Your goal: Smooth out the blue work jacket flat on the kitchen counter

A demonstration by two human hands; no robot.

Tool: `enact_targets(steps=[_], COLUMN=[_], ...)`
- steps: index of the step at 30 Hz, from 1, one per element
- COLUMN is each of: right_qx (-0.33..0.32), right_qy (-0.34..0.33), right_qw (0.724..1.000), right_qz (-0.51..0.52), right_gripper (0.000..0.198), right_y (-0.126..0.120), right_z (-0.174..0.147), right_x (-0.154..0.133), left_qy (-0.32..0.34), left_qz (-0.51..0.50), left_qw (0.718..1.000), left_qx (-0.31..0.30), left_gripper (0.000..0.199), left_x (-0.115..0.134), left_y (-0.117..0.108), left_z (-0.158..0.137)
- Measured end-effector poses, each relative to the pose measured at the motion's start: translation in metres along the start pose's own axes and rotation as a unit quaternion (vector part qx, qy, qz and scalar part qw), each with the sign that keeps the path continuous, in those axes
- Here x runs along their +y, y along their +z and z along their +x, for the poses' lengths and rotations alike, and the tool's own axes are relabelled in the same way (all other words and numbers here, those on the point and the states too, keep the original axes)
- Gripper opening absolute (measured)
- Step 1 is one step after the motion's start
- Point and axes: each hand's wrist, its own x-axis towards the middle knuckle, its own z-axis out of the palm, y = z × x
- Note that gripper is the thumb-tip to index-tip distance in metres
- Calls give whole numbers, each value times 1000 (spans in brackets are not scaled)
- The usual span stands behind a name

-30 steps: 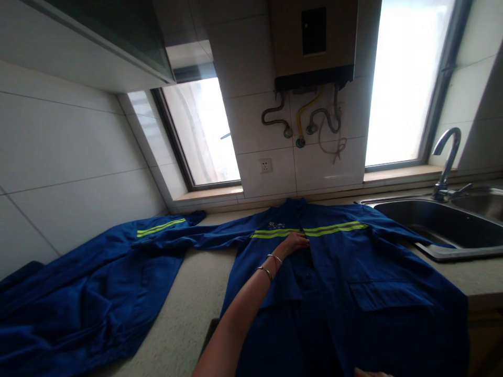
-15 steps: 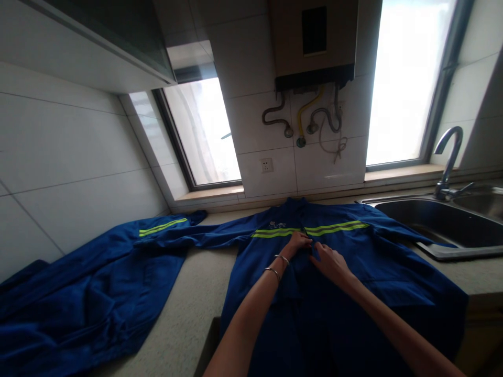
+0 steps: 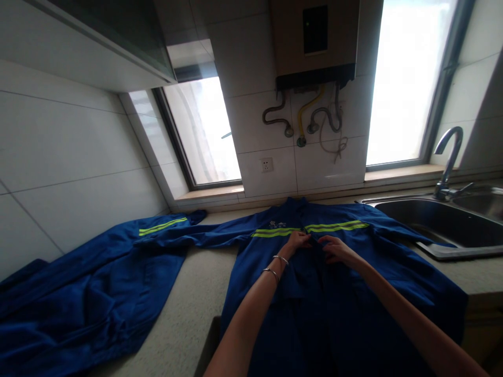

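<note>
From the head camera, a blue work jacket [image 3: 353, 272] lies spread front-up on the speckled bench [image 3: 196, 298], its collar toward the tiled wall and its hem hanging over the near edge. Both hands meet at the centre placket just below the yellow reflective stripe [image 3: 338, 227]. The left hand [image 3: 297, 242], with two thin bangles [image 3: 275, 266] at the wrist, has its fingers curled and pinching the fabric edge; the right hand [image 3: 335, 248] is likewise closed in a pinch on the opposite edge of the opening, the two almost touching.

The cloth looks soft and limp yet fairly thick, so I judge it will drape and slide rather than hold shape; the firmer placket and collar seams seem the best places to grip.

One sleeve [image 3: 188, 233] stretches left toward a second blue garment [image 3: 78, 303] heaped by the wall. A steel sink [image 3: 444, 222] with its tap [image 3: 448, 157] sits at the right.
</note>
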Motion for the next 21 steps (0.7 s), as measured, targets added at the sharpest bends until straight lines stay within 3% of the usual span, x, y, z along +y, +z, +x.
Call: enact_targets(steps=[2, 4, 6, 8, 10, 13, 15, 17, 21], right_qx=[-5, 13, 31, 44, 55, 70, 81, 90, 77], right_qy=[14, 32, 37, 30, 21, -1, -27, -74, -226], right_qw=[993, 987, 991, 998, 996, 986, 979, 958, 871], right_qz=[114, 160, 129, 32, -69, -149, -187, -262, -429], right_gripper=[38, 37, 35, 34, 32, 25, 20, 16, 19], right_y=[-6, -8, -6, -3, 1, 5, 6, 7, 7], right_z=[-1, -3, -3, -3, -1, -2, -7, -18, -47], right_x=[5, 9, 11, 11, 12, 12, 10, 5, -9], left_qy=[4, 11, 23, 57, 132, 263, 298, 299, 278], left_qz=[35, 81, 120, 177, 283, 442, 474, 480, 485], left_qw=[999, 996, 989, 976, 941, 851, 825, 824, 829], left_qx=[19, 46, 80, 111, 126, 105, 72, 41, 24], left_gripper=[18, 12, 6, 16, 26, 29, 28, 29, 39], left_x=[1, 2, 1, -1, -3, -6, -6, -5, -4], left_y=[2, 7, 13, 20, 27, 32, 34, 34, 34], left_z=[-1, -3, -6, -10, -14, -15, -13, -11, -10])
